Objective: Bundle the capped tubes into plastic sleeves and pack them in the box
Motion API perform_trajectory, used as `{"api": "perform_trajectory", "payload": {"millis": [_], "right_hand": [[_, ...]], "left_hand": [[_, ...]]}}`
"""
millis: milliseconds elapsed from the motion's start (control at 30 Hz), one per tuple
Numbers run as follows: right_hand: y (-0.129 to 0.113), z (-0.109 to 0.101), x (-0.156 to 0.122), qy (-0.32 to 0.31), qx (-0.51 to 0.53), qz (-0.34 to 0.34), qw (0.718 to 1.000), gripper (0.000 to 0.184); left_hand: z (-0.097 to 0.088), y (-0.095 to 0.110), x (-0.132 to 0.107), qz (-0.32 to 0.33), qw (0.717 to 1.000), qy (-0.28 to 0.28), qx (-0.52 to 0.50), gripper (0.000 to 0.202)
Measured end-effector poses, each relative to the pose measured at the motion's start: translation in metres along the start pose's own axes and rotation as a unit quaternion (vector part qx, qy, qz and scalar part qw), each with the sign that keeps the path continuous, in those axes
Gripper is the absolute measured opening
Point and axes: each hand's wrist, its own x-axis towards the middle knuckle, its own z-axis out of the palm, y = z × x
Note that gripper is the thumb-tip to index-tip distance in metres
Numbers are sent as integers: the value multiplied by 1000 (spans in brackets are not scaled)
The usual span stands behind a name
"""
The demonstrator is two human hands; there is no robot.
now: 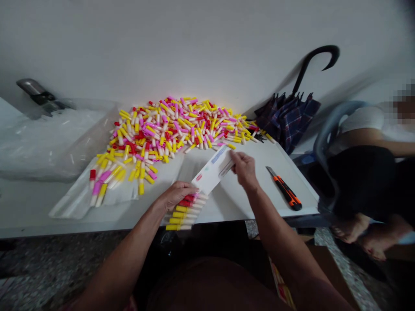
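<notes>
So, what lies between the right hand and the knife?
In the head view, only white tabletop shows between the right hand and the knife.

My left hand (177,195) and right hand (244,168) are bare, and so are my forearms (275,229). I wear a dark, brownish top (214,283), its front deep in shadow; a dull reddish sleeve (327,297) covers my upper right arm.
</notes>
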Motion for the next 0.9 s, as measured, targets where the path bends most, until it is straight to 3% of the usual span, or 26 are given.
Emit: {"api": "perform_trajectory", "payload": {"millis": [67,167,267,333,367,400,467,500,567,700,900], "right_hand": [[-1,-29,25,66,-8,-1,998,52],[7,-71,41,44,-149,34,987,51],[15,-90,24,93,-363,-24,927,49],[14,-85,-1,143,-405,-95,898,54],[11,-78,-16,141,-383,-112,906,56],[7,-67,-32,103,-332,-108,931,57],[-2,-42,-62,-98,-188,-26,977,56],[-5,-29,-76,-211,-122,30,969,57],[-9,-8,-97,-328,-38,84,940,53],[-7,11,-122,-325,-17,97,941,44],[-15,5,-139,-298,-40,88,950,39]], "left_hand": [[-1,-2,-1,17,1000,13,-3,44],[0,-3,-2,38,997,42,-50,44],[2,-2,-1,69,992,62,-80,44],[6,-1,0,86,990,67,-84,44],[9,0,1,90,990,68,-86,43],[12,0,1,91,990,67,-86,43],[19,0,2,103,990,67,-75,43],[23,0,1,114,989,68,-64,42],[30,-1,-3,141,987,64,-37,41],[36,-9,-18,172,982,69,30,45],[42,-20,-41,224,961,108,120,51]]}}
